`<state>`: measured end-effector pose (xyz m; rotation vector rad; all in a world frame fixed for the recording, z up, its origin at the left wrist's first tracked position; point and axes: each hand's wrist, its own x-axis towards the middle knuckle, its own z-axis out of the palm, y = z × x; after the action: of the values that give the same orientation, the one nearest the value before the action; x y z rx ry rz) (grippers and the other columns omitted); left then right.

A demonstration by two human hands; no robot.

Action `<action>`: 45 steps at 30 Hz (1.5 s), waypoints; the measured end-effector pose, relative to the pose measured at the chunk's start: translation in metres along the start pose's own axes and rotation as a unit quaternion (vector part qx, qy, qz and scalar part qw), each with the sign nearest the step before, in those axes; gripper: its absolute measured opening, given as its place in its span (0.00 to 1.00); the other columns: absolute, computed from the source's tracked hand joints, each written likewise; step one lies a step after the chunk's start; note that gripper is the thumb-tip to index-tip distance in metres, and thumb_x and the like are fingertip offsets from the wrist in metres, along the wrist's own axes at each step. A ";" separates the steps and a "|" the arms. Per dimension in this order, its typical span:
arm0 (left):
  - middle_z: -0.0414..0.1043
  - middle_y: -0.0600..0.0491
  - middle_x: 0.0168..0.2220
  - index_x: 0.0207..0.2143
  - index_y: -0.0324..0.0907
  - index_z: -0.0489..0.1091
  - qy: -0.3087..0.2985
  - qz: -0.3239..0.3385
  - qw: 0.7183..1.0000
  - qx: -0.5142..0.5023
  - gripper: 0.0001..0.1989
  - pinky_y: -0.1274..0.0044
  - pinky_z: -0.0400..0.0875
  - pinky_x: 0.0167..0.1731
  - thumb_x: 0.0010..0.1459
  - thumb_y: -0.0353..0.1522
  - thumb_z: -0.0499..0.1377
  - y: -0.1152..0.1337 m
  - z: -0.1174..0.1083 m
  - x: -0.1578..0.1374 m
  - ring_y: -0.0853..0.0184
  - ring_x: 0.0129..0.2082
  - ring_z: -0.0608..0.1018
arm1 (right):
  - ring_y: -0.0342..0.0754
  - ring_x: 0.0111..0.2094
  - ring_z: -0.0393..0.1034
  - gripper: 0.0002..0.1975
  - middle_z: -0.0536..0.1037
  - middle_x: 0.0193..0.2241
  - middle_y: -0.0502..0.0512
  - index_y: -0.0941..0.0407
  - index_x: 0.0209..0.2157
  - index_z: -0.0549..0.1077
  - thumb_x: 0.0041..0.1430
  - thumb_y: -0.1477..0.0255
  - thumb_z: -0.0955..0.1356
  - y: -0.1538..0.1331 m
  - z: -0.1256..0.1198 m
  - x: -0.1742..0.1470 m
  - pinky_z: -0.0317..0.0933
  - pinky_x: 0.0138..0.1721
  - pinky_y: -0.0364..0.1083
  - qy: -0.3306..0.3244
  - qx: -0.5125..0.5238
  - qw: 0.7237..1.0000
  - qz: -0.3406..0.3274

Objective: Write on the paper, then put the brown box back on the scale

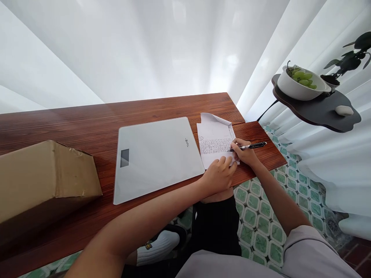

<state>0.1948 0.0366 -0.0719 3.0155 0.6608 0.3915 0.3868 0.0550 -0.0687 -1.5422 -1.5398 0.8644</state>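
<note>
A white printed paper form [215, 139] lies on the wooden table [87, 123], its far edge curled up. My right hand [242, 151] grips a black pen [251, 146] with the tip on the form's right side. My left hand [219, 175] rests flat on the near edge of the form, holding it down. Just left of the form lies a white flat digital scale [155, 156] with a small dark display.
A brown cardboard box [43, 181] sits at the table's left. On the right, a dark side shelf [319, 110] carries a white bowl of green grapes [301, 83], a plant [352, 58] and a small white object [344, 110]. White curtains hang behind; the floor is green tile.
</note>
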 end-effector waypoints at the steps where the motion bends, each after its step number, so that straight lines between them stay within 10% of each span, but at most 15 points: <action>1: 0.66 0.40 0.49 0.53 0.35 0.65 0.002 -0.004 1.000 0.000 0.18 0.69 0.63 0.33 0.62 0.32 0.51 0.000 0.000 0.000 0.58 0.40 0.69 | 0.43 0.12 0.61 0.15 0.69 0.13 0.45 0.53 0.26 0.66 0.64 0.61 0.65 0.000 0.000 0.000 0.57 0.15 0.44 -0.002 -0.001 1.000 0.000; 45: 0.64 0.36 0.59 0.54 0.35 0.66 -0.011 -0.014 1.000 -0.003 0.20 0.69 0.66 0.36 0.62 0.33 0.51 -0.001 -0.002 0.001 0.56 0.43 0.71 | 0.43 0.13 0.61 0.16 0.69 0.14 0.45 0.52 0.23 0.61 0.65 0.64 0.62 -0.003 0.002 0.000 0.60 0.18 0.46 0.003 -0.015 1.000 0.011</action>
<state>0.1952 0.0378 -0.0702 2.9960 0.6983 0.3578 0.3842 0.0553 -0.0671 -1.5835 -1.5401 0.8510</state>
